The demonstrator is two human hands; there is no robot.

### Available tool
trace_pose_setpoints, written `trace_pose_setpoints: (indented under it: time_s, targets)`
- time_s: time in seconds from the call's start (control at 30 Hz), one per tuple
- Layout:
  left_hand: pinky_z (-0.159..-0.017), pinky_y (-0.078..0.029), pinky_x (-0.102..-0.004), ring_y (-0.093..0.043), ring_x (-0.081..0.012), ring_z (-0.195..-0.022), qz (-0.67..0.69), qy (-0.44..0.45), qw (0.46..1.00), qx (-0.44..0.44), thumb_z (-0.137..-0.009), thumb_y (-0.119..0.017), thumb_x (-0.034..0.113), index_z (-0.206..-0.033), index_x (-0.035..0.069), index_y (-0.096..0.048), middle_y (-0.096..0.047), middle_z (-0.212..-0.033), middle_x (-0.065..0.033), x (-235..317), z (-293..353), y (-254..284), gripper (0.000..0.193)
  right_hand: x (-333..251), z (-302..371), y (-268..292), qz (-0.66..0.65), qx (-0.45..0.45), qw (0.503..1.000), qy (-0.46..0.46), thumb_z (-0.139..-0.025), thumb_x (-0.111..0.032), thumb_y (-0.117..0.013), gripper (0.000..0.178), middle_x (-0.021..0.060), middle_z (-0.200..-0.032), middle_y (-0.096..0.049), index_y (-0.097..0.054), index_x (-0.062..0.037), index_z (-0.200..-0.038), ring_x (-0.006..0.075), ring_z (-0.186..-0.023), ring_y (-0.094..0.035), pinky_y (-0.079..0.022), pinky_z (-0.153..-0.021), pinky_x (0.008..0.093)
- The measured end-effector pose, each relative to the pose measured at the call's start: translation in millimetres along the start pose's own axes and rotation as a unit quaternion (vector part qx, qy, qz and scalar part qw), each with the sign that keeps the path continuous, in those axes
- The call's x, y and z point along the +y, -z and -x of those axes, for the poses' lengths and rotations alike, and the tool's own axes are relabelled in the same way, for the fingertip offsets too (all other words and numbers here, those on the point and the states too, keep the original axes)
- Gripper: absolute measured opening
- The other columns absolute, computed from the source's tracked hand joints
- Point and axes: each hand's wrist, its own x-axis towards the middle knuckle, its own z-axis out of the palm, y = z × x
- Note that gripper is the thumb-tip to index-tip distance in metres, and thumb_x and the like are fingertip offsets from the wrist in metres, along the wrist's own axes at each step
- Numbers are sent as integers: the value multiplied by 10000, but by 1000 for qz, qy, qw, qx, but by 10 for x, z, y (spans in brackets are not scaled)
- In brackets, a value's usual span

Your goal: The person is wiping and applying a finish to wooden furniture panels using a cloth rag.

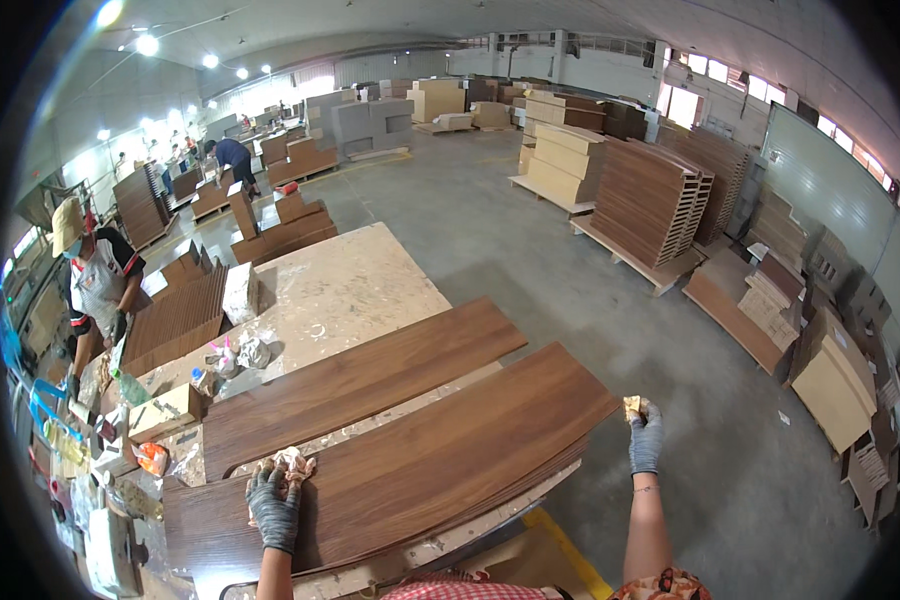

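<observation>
A stack of dark brown wood-grain boards [440, 440] lies in front of me across the worktable [370, 260]. My left hand [274, 508], in a grey glove, rests on the top board near its left end. Its fingers are closed on a crumpled pinkish rag [296, 464]. Off the right end of the stack, my right hand [646, 440], also gloved, pinches a small yellowish pad [632, 406]; its exact kind is too small to tell. Another brown board [370, 375] lies just beyond the stack, with a narrow gap between them.
A wooden box [165, 412], a crumpled white plastic bag [254, 352] and bottles crowd the table's left side. A person in a cap [98, 275] stands there beside a row of upright boards [175, 318]. Palletized brown panels [650, 205] stand across the floor at right.
</observation>
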Motion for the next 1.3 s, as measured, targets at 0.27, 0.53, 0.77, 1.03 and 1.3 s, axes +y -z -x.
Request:
trace_pose_setpoints:
  time_s: [0.27,0.53,0.77,1.03,1.3]
  targets:
    - [-1090,-303,-467,-457,-362,-1272,24,12,1000,5,-777,-734,246,-1151,100,-671,-564,-1326,-144,40,25,17,406,85,-19,-12,-6,-28,998,59,-904,13,-604,288,93,-1135,-629,-576,-3,-1190,172,-1033,-594,-461,-970,314]
    - [-1086,-306,-468,-462,-366,-1265,21,1,1000,13,-775,-729,260,-1133,84,-672,-569,-1311,-162,29,6,1,403,-119,51,-7,45,-22,998,50,-870,17,-631,250,88,-1072,-640,-608,-3,-1118,181,-969,-618,-490,-911,314]
    - [-1077,-314,-473,-471,-366,-1260,8,-8,1000,25,-788,-717,288,-1113,75,-677,-586,-1277,-174,-38,15,-17,391,-431,362,-136,50,-49,991,115,-826,36,-656,252,98,-1021,-610,-625,-18,-1070,199,-917,-613,-506,-854,331]
    - [-1041,-349,-458,-499,-363,-1189,-6,-6,999,32,-790,-714,284,-1111,87,-681,-595,-1230,-149,-40,22,-19,378,-697,572,-122,121,-87,978,143,-812,32,-659,239,104,-975,-589,-630,-11,-1045,222,-916,-605,-500,-852,331]
    - [-1057,-335,-468,-500,-363,-1207,2,-2,1000,29,-814,-689,300,-1110,86,-678,-601,-1231,-168,98,-10,38,366,-322,98,105,-123,-5,992,40,-931,-140,-592,234,52,-1126,-611,-598,-46,-1145,134,-998,-570,-497,-866,315]
